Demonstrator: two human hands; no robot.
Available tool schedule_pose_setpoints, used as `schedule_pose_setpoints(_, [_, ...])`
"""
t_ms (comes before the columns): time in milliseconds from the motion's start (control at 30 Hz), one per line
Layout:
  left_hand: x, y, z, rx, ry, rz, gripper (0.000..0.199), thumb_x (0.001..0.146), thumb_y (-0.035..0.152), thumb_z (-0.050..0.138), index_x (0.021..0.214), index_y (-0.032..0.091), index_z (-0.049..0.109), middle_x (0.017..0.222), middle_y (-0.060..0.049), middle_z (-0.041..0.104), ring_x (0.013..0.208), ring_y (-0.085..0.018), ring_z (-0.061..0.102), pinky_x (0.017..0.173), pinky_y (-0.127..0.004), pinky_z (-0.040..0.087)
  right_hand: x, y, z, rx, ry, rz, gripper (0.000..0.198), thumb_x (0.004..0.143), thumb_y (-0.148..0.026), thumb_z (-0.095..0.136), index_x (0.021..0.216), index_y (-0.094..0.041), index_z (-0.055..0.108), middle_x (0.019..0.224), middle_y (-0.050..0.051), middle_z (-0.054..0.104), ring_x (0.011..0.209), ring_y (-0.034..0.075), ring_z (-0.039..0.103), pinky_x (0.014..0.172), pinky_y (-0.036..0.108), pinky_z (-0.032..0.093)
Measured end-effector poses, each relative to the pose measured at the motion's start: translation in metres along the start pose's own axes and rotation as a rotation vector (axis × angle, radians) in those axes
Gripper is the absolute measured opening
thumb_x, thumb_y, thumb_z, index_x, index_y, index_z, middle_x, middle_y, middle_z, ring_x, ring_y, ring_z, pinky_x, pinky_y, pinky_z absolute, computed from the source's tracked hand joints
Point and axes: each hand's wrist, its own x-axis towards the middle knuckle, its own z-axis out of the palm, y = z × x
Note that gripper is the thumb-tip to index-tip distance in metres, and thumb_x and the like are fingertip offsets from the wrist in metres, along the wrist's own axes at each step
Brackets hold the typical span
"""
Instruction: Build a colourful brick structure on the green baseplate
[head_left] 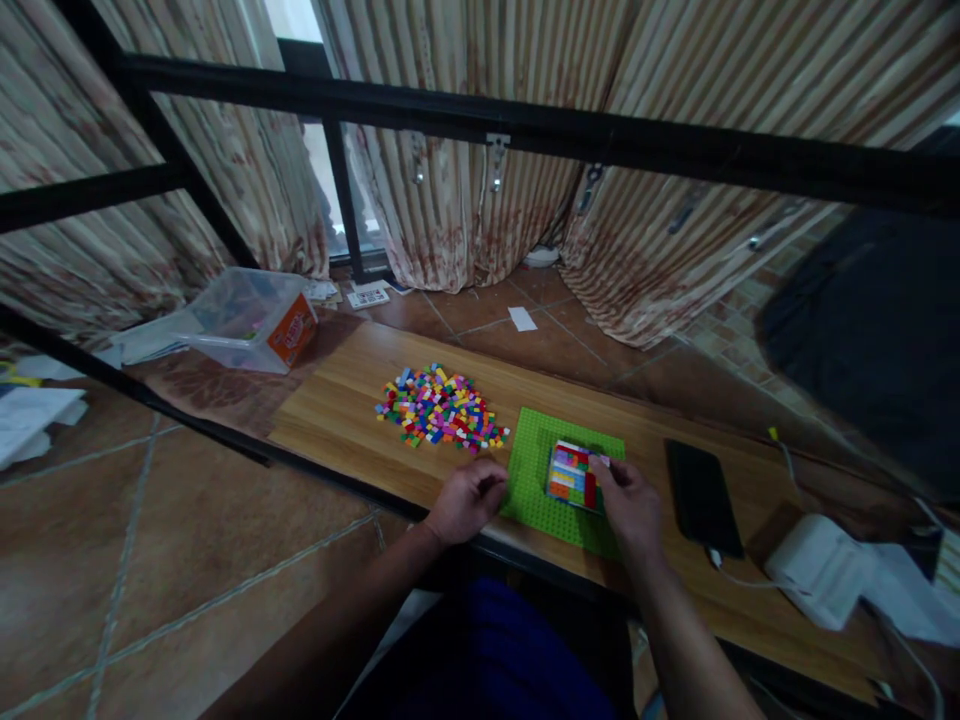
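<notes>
A flat block of multicoloured toy bricks point(571, 474) rests on a green studded baseplate point(534, 505). My right hand point(631, 505) is over the right side of that block, thumb and fingers pinched at its upper right corner on a small pale brick point(603, 461). Just left of the baseplate, my left hand point(469, 500) hovers near the board's front edge with its fingers curled closed. Whatever those fingers may hold is hidden. Beyond the left hand lies a loose heap of small coloured bricks point(442, 405).
All this sits on a long wooden board point(337, 400). A black phone point(701, 495) with a cable lies on the right, beside a white device point(814, 565). A clear plastic bin point(225, 335) stands at the far left. Black metal bars point(450, 115) cross in front of striped curtains point(480, 220).
</notes>
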Motion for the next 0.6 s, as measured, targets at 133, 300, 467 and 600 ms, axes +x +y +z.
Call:
schedule_pose_setpoints(133, [-0.001,-0.001,0.0,0.001,0.027,-0.004,0.01,0.086,0.022,0.055,0.083,0.018,0.063,0.072,0.0,0.06,0.066,-0.012,0.055,0.061,-0.023,0.043,-0.001,-0.001,-0.004,-0.023,0.064,-0.049,0.061,0.074,-0.067,0.061,0.101,-0.013,0.07,0.09,0.013,0.073,0.077,0.026,0.067,0.069,0.038,0.049])
schedule_pose_setpoints(300, [-0.003,0.001,0.001,0.029,0.043,0.038,0.011,0.086,0.017,0.053,0.084,0.017,0.064,0.073,-0.002,0.062,0.068,-0.013,0.056,0.063,-0.024,0.044,-0.025,-0.033,0.004,-0.127,0.198,-0.263,0.059,0.081,-0.061,0.056,0.113,-0.013,0.064,0.09,0.013,0.07,0.074,0.025,0.063,0.069,0.037,0.047])
schedule_pose_setpoints(467, [-0.015,-0.003,-0.006,0.054,0.158,0.018,0.016,0.087,0.015,0.05,0.091,0.019,0.066,0.08,-0.004,0.067,0.074,-0.015,0.062,0.068,-0.026,0.048,-0.057,-0.064,0.037,-0.101,-0.105,-0.572,0.034,0.089,-0.051,0.051,0.099,-0.023,0.066,0.098,0.009,0.068,0.084,0.023,0.063,0.078,0.037,0.049])
schedule_pose_setpoints(600, [-0.025,-0.017,-0.044,0.172,0.454,-0.031,0.016,0.089,0.019,0.051,0.098,0.021,0.064,0.095,-0.006,0.069,0.088,-0.019,0.064,0.08,-0.033,0.052,-0.069,-0.066,0.068,-0.135,-0.27,-0.67,0.026,0.092,-0.041,0.048,0.101,-0.023,0.065,0.098,0.007,0.067,0.091,0.023,0.063,0.082,0.038,0.049])
